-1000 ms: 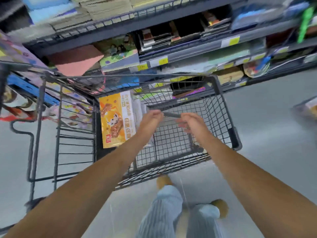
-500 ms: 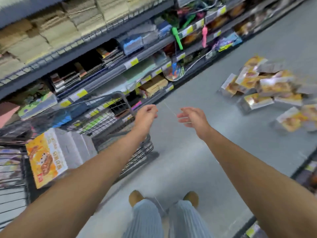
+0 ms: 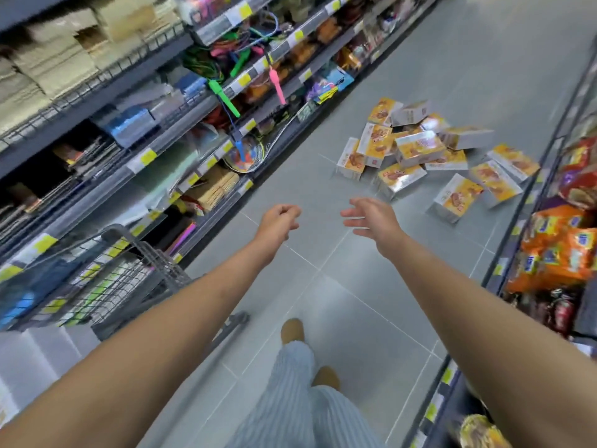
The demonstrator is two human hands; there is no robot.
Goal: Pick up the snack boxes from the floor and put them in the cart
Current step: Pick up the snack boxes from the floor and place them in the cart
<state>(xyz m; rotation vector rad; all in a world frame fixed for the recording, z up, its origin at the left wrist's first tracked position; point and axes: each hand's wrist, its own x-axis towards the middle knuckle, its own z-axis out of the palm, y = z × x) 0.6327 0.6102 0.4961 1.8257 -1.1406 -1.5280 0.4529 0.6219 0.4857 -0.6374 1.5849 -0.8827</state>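
Several orange and silver snack boxes (image 3: 420,150) lie in a loose heap on the grey floor ahead and to the right. The dark wire cart (image 3: 129,270) stands at the lower left beside the shelves. My left hand (image 3: 279,223) hangs in the air with loosely curled fingers and holds nothing. My right hand (image 3: 371,216) reaches forward with its fingers spread, also holding nothing. Both hands are well short of the boxes and away from the cart.
Stocked shelves (image 3: 145,130) run along the left of the aisle, with hanging toys. A second shelf (image 3: 555,247) with orange bags lines the right. My legs and brown shoes (image 3: 292,331) stand on the tiled floor (image 3: 355,302) between them.
My hands have let go of the cart handle and swung right toward the aisle. The view has turned from the cart to the heap of boxes, and my right hand has spread its fingers.
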